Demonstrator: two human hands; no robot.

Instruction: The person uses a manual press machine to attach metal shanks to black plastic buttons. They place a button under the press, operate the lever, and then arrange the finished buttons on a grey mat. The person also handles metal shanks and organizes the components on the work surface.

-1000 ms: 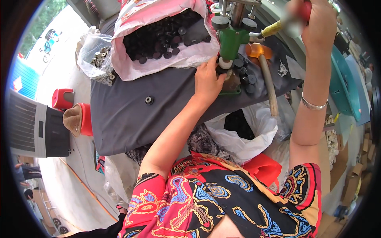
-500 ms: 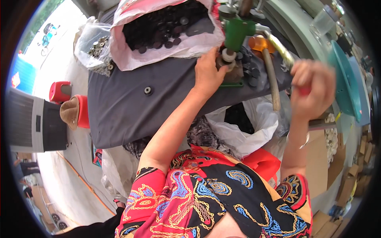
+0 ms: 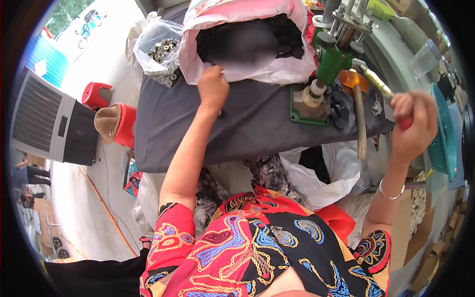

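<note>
The right hand (image 3: 414, 123) grips the green metal press (image 3: 331, 67) by its round red knob (image 3: 406, 123); the left hand (image 3: 213, 89), curled, contents unclear, is beside the creased white sack (image 3: 190, 67).

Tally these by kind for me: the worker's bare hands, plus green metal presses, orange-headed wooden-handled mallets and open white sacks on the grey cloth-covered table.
Bare hands (left hand, right hand): 2
Green metal press: 1
Orange-headed, wooden-handled mallet: 1
Open white sack: 1
Total: 5
</note>
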